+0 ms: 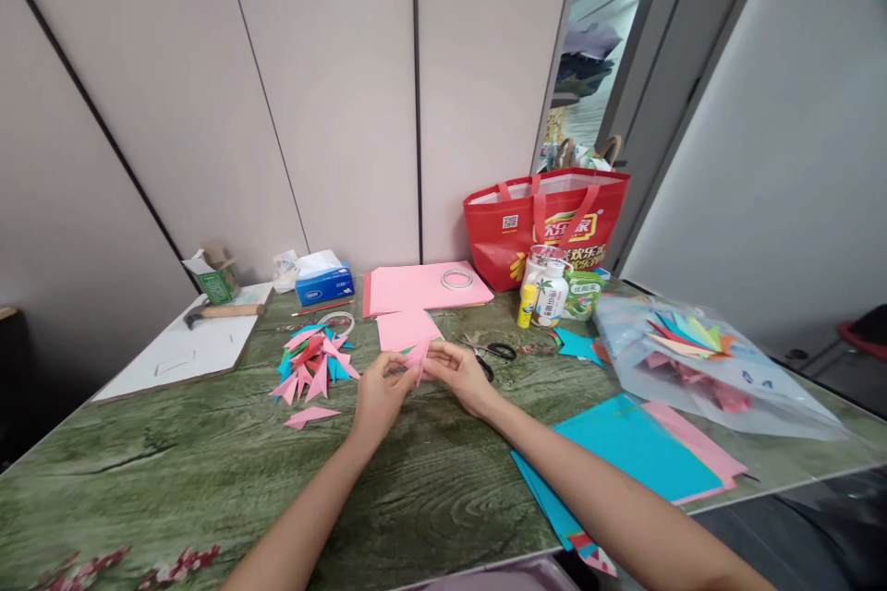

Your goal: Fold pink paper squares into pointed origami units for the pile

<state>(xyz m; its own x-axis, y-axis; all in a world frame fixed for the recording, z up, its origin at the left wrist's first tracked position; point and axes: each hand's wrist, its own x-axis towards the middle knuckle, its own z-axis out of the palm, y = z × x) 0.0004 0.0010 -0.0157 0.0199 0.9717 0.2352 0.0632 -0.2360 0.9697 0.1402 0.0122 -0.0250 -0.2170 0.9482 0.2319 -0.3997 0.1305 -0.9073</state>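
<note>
Between the fingertips of both hands is a small folded piece of pink paper [418,355], held up over the middle of the table. My left hand [382,388] pinches it from the left side. From the right, my right hand [461,375] grips its other edge, fingers closed. Just behind lies a pink paper sheet [406,329] flat on the table. A heap of folded paper pieces [315,358] in pink, blue and red sits left of my left hand, with a single folded pink piece [310,417] in front of it. Scissors [500,351] lie right of my right hand.
Blue paper sheets [624,452] lie at the right front, beside a clear plastic bag [713,388]. A red shopping bag [499,240], a glue stick [527,306] and a white bottle [551,295] stand behind. A tissue box [324,284] and a hammer [228,312] are left.
</note>
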